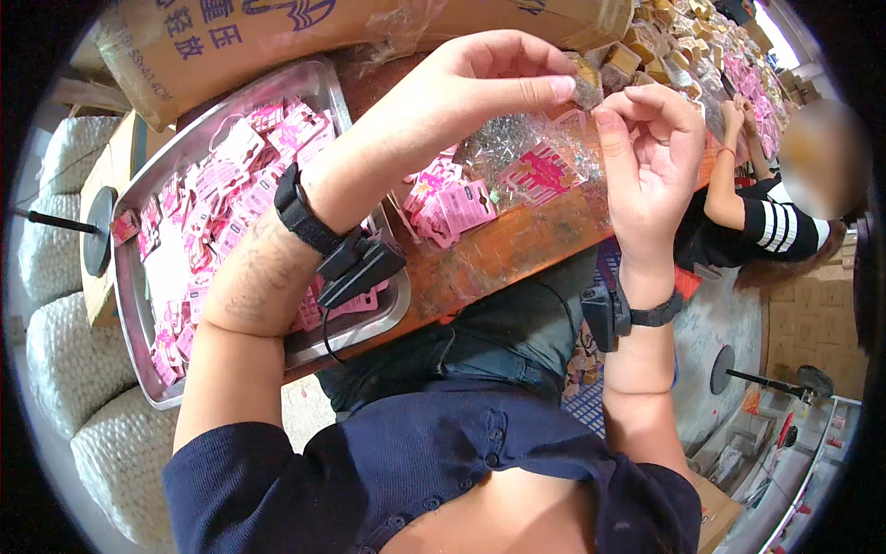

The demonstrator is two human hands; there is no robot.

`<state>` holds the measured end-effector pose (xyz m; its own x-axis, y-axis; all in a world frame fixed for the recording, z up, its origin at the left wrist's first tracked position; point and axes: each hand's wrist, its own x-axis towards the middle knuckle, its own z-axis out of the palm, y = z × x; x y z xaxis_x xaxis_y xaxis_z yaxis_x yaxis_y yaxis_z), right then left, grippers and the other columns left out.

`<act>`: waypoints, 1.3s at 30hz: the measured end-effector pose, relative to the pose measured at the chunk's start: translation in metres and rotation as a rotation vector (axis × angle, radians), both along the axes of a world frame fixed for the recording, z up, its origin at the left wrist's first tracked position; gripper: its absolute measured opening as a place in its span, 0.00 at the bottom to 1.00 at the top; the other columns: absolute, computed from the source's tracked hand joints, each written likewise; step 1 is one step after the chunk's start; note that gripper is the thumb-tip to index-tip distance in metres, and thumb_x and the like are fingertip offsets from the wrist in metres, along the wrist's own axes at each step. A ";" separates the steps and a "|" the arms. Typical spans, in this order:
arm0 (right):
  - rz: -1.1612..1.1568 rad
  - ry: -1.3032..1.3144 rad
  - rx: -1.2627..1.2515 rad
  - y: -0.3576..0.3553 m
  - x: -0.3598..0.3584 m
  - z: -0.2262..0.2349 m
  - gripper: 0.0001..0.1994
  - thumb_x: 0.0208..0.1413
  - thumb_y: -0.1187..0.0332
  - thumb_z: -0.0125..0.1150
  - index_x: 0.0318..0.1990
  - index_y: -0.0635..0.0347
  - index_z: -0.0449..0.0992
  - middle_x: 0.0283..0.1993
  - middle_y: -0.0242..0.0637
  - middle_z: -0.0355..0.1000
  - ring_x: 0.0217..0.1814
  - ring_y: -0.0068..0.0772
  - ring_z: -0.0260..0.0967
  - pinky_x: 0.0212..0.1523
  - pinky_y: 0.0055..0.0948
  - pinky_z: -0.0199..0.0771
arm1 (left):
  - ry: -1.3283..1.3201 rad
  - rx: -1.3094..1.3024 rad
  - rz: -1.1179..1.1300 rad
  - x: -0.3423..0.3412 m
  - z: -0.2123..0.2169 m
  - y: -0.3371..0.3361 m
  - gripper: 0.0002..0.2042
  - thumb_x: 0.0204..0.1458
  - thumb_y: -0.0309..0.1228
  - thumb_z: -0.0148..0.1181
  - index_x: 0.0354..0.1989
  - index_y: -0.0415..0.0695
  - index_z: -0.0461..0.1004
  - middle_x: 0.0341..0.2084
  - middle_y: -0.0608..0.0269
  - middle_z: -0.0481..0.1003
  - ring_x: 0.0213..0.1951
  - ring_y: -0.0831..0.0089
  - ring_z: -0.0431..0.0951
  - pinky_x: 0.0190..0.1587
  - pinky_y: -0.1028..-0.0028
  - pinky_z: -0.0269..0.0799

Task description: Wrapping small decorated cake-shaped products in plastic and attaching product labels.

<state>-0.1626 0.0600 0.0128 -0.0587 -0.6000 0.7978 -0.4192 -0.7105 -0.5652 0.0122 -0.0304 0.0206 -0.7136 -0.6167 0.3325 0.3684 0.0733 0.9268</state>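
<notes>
At the far side of the bench, my left hand (494, 81) pinches a small yellowish-brown piece (587, 83), which looks wrapped in clear film, between thumb and fingers. My right hand (653, 152) is close beside it, its thumb and forefinger pressed together and the other fingers curled. Whatever those right fingertips hold is too small to make out. Below the hands, a heap of clear plastic bags (503, 138) lies on the wooden bench (480, 263). A pink striped card (544, 174) and several pink header cards (461, 208) lie there too.
A metal tray (401, 300) full of pink cards sits to my left. Behind it stands a large cardboard box (351, 37). Yellowish wrapped pieces (637, 55) pile up at the far right. Another person (771, 222) works at right. White woven sacks (78, 277) stand far left.
</notes>
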 end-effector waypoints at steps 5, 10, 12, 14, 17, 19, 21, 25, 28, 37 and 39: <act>-0.002 0.041 0.038 0.002 0.004 0.001 0.15 0.56 0.80 0.61 0.50 0.62 0.67 0.42 0.33 0.69 0.40 0.20 0.69 0.43 0.20 0.72 | -0.071 0.002 -0.038 0.001 -0.003 0.000 0.10 0.56 0.32 0.62 0.41 0.39 0.76 0.35 0.68 0.78 0.40 0.81 0.75 0.46 0.79 0.70; -0.045 0.127 0.184 0.007 0.007 0.005 0.22 0.52 0.77 0.65 0.55 0.60 0.69 0.41 0.36 0.71 0.43 0.25 0.71 0.45 0.22 0.71 | -0.115 0.091 -0.088 0.002 -0.004 0.001 0.09 0.57 0.35 0.61 0.40 0.42 0.77 0.32 0.71 0.77 0.36 0.84 0.75 0.43 0.81 0.70; -0.171 0.215 0.269 0.010 -0.002 0.007 0.22 0.53 0.72 0.66 0.56 0.59 0.70 0.41 0.36 0.72 0.47 0.29 0.70 0.49 0.27 0.69 | -0.192 0.087 -0.089 0.003 -0.002 0.002 0.09 0.58 0.36 0.61 0.37 0.43 0.77 0.28 0.72 0.77 0.32 0.85 0.75 0.39 0.83 0.70; -0.014 0.271 0.361 0.009 -0.011 0.008 0.19 0.55 0.67 0.64 0.54 0.59 0.72 0.43 0.36 0.71 0.50 0.32 0.68 0.52 0.30 0.66 | -0.236 0.109 -0.122 0.006 -0.002 -0.001 0.09 0.58 0.36 0.60 0.35 0.42 0.78 0.25 0.71 0.77 0.30 0.84 0.75 0.36 0.83 0.69; 0.063 0.143 0.441 0.018 -0.012 0.005 0.19 0.54 0.63 0.65 0.52 0.61 0.74 0.46 0.36 0.71 0.52 0.33 0.66 0.54 0.29 0.64 | -0.233 0.311 -0.362 0.006 -0.007 -0.003 0.08 0.57 0.34 0.61 0.33 0.41 0.78 0.24 0.67 0.77 0.28 0.80 0.76 0.36 0.81 0.71; 0.128 0.065 0.515 0.020 -0.014 0.004 0.20 0.54 0.63 0.66 0.52 0.61 0.74 0.47 0.35 0.70 0.53 0.31 0.66 0.54 0.29 0.63 | -0.267 0.301 -0.387 0.005 -0.010 -0.004 0.09 0.57 0.33 0.61 0.34 0.40 0.78 0.24 0.66 0.78 0.28 0.79 0.76 0.37 0.80 0.71; 0.273 0.151 0.453 0.020 -0.016 0.002 0.20 0.53 0.62 0.67 0.50 0.62 0.73 0.45 0.32 0.69 0.53 0.25 0.63 0.53 0.26 0.62 | -0.339 0.268 -0.452 0.005 -0.010 -0.005 0.09 0.56 0.32 0.62 0.35 0.38 0.78 0.24 0.64 0.78 0.29 0.78 0.77 0.38 0.78 0.72; 0.285 0.042 0.537 0.028 -0.016 0.000 0.16 0.53 0.66 0.67 0.46 0.62 0.73 0.41 0.31 0.68 0.46 0.21 0.64 0.47 0.22 0.63 | -0.344 0.295 -0.525 0.006 -0.009 -0.003 0.09 0.56 0.31 0.62 0.37 0.38 0.77 0.27 0.65 0.79 0.30 0.79 0.78 0.39 0.78 0.72; 0.277 -0.231 0.625 0.031 -0.010 -0.001 0.10 0.52 0.72 0.67 0.38 0.62 0.73 0.38 0.28 0.68 0.39 0.21 0.64 0.40 0.20 0.64 | -0.354 0.231 -0.482 0.003 -0.009 -0.001 0.09 0.56 0.32 0.62 0.37 0.38 0.77 0.29 0.65 0.79 0.31 0.79 0.78 0.41 0.79 0.72; -0.139 0.277 0.215 0.028 0.000 0.011 0.08 0.48 0.73 0.69 0.30 0.62 0.73 0.29 0.33 0.69 0.32 0.30 0.64 0.33 0.27 0.65 | -0.291 0.308 -0.480 0.004 -0.011 -0.004 0.08 0.58 0.31 0.60 0.39 0.40 0.76 0.33 0.63 0.80 0.40 0.76 0.80 0.48 0.75 0.75; -0.122 0.333 0.213 0.028 -0.001 0.015 0.08 0.47 0.73 0.69 0.30 0.61 0.73 0.30 0.33 0.70 0.33 0.31 0.65 0.33 0.27 0.65 | -0.289 0.296 -0.472 0.003 -0.010 -0.002 0.08 0.58 0.31 0.60 0.39 0.39 0.75 0.33 0.63 0.80 0.40 0.75 0.80 0.47 0.75 0.75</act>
